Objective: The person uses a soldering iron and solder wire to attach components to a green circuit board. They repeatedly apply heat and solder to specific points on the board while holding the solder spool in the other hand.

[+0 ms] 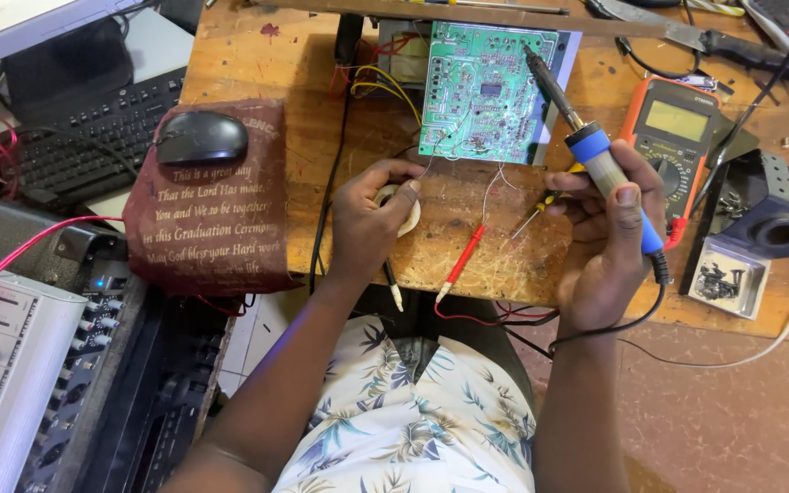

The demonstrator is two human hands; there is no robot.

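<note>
right hand (609, 242), soldering iron (586, 137), left hand (372, 219) hiding spool (408, 215)

A worn wooden workbench (257, 64) fills the top of the view, its surface scratched and stained, light falling evenly across it. Past its left edge sits a lower desk (152, 41) with a black keyboard (93, 137). Down the left side runs a rack of audio gear (11, 365). Below the bench's front edge, reddish-brown floor (732, 411) shows at lower right.
</note>
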